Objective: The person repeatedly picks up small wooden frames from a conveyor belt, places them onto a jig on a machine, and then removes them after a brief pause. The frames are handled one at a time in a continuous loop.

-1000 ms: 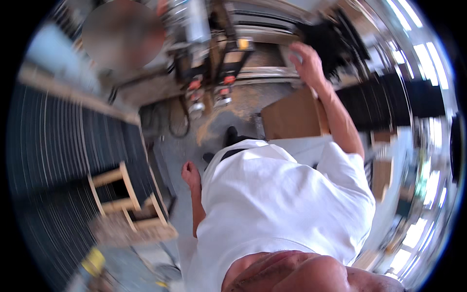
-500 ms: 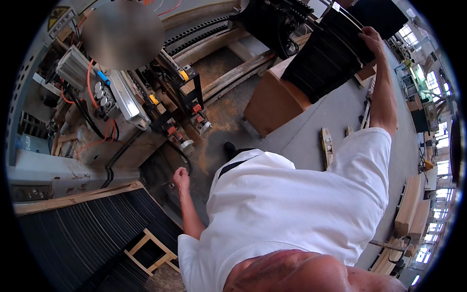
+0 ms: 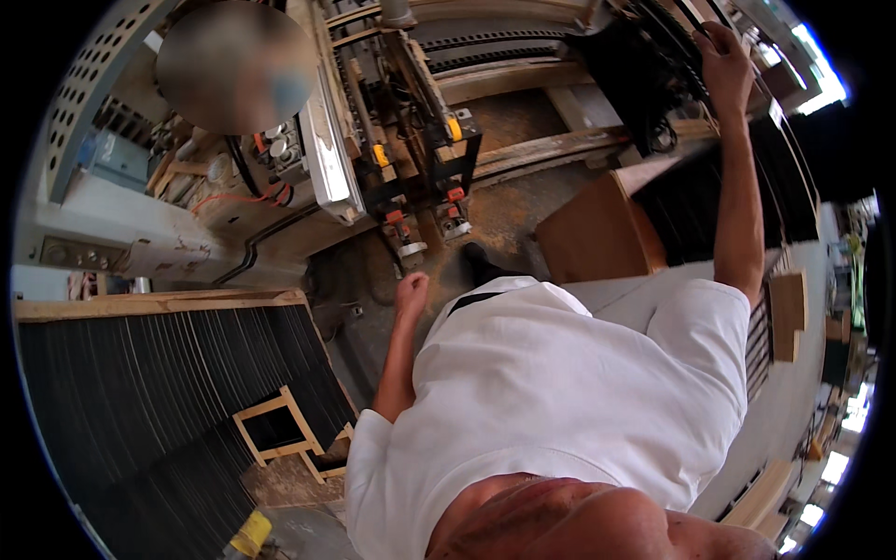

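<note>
At upper right the right hand [image 3: 728, 73] curls by the black machinery [image 3: 618, 79], its grip impossible to tell, while near centre the left hand [image 3: 411, 291], loosely fisted with nothing visible in it, could knock the machine arm [image 3: 396, 220] if swung forward.

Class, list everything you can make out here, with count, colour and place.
Black strips: many, black, stacked lower left
Wooden frame: at least one, pale, lower left
Yellow machine parts: two, yellow, upper centre
Brown block: one, brown, right of centre
Ribbed stack: one, black, right
Sawdust: uncounted, tan, floor, upper centre
Black equipment: uncounted, black, upper right
Shirt: one, white, lower centre
Left hand: one, bare, centre
Right hand: one, bare, upper right, beside the black equipment
</note>
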Demonstrator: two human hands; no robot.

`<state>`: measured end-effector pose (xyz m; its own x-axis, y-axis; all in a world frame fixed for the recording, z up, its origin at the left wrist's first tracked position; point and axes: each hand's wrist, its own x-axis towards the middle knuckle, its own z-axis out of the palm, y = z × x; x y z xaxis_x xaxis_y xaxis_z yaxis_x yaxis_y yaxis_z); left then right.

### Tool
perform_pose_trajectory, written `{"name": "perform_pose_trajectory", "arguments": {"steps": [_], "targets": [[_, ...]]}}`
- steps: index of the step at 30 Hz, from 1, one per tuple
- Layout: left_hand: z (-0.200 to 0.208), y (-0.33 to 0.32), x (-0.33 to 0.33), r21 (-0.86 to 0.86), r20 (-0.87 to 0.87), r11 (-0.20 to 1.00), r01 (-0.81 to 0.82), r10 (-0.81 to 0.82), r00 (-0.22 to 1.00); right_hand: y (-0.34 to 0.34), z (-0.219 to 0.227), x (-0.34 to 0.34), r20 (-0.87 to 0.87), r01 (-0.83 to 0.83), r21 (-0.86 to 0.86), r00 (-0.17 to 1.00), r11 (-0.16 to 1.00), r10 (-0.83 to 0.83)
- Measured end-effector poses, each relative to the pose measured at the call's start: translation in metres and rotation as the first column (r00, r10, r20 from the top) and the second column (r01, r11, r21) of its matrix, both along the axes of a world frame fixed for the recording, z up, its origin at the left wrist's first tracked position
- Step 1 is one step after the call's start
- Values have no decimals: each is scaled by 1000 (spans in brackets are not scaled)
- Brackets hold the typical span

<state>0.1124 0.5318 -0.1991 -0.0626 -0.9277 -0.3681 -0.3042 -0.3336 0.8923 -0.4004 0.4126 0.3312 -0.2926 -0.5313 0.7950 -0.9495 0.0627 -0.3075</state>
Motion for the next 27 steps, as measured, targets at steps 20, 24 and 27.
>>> {"name": "perform_pose_trajectory", "arguments": {"steps": [20,24,27], "targets": [[215,-515,-112,118,-609,876,-467,435,663,-227,-205,-33,910,-553,-100,285,827,300],[207,-586,-126,163,-673,838,-520,480,562,-219,-218,-27,889,-669,1,341,743,306],[188,-607,-116,221,-769,752,-620,526,363,-214,-204,-1,892,-795,39,301,605,338]]}}
